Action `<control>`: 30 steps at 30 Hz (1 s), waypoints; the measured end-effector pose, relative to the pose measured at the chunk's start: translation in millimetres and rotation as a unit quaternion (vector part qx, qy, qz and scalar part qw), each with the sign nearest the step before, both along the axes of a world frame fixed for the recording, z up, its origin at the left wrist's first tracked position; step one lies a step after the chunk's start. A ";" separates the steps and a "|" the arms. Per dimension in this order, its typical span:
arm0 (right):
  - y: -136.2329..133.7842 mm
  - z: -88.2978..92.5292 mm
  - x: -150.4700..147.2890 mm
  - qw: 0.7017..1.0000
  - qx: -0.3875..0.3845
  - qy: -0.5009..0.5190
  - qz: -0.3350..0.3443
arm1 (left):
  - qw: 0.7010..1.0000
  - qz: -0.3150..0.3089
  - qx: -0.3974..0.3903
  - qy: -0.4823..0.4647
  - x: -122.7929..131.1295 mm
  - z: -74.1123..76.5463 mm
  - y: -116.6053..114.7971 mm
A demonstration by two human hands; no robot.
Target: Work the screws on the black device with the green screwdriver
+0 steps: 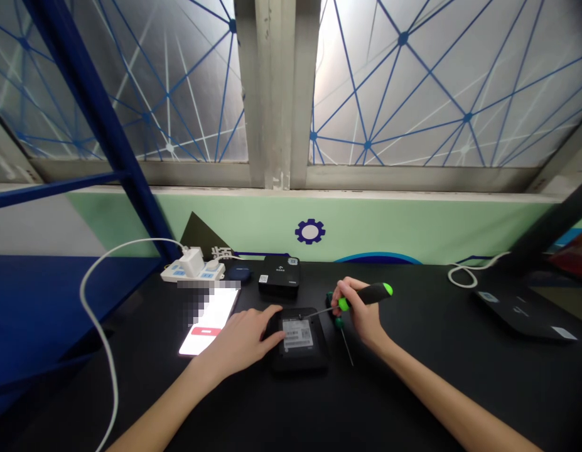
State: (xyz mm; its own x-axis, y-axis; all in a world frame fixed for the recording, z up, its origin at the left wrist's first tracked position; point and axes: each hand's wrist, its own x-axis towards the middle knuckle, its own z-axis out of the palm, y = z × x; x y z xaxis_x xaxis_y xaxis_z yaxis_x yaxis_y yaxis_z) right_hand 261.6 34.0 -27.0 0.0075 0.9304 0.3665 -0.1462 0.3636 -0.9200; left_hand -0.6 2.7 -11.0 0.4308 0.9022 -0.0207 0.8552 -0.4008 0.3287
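Observation:
A flat black electronic device (302, 361) lies on the table with a white printed label on its upper face. My left hand (246, 336) grips its left side, thumb near the label and index finger at the far left corner. In my right hand (359, 311) is a screwdriver (373, 293) with a black and bright green handle. Its shaft slants down to the left, and the tip meets the device near the label's far edge. A second screwdriver (346, 342), with a dark green handle, lies beside the device, partly behind my right hand.
Behind the device stands a black box (280, 275). To the left are a lit phone (210, 320), a small dark blue case (238, 273) and a white power strip (172, 273) with a charger and cable (105, 339). Another black device (523, 314) lies far right.

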 end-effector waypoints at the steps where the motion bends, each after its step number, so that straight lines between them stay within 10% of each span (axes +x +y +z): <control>1: 0.4 -0.8 -0.1 1.000 -0.009 0.000 0.002 | 1.000 -0.002 0.003 0.000 0.2 0.3 0.0; 13: 0.3 0.9 -3.8 0.999 -0.048 0.005 -0.010 | 0.993 -0.099 0.063 0.004 8.9 0.8 -4.3; 30: 8.5 1.1 -5.8 0.984 -0.150 0.092 -0.036 | 0.995 -0.078 0.064 0.013 9.5 -2.3 -2.1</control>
State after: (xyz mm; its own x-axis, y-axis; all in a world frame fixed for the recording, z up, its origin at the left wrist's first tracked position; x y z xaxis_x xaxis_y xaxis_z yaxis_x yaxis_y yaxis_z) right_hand 255.8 42.5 -26.0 0.1189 0.9910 0.0621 -0.3047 0.0960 -0.9476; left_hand 8.9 0.6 -13.3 0.5673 0.8198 0.0773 0.7864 -0.5673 0.2445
